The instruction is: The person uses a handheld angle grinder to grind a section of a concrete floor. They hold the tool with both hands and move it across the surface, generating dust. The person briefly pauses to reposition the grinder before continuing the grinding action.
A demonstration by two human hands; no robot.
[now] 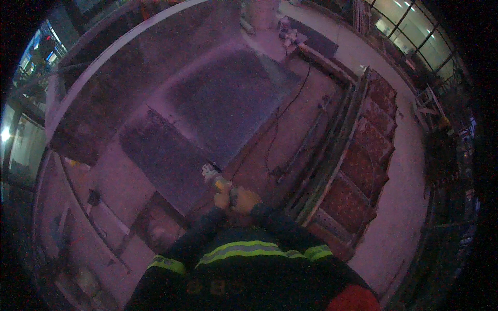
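In front of my body I hold an angle grinder (211, 174), pale at its head with a yellow patch on its body. My left hand (221, 200) is closed round it, and so is my right hand (246, 200), just beside the left. The grinder's head points away from me, over the near edge of a large dark flat plate (223, 103). A smaller dark plate (155, 150) adjoins that one on the left. Whether the disc touches a plate is too dim to tell. A thin dark cable (276, 127) runs from near my hands toward the far right.
Rusty panels with holes (358, 155) lie in a row on the right, beside long dark bars (332, 155). A thin rod (308, 132) lies between the bars and the large plate. A tall curved wall (111, 88) rises at the far left. Pale floor (407, 181) runs along the right.
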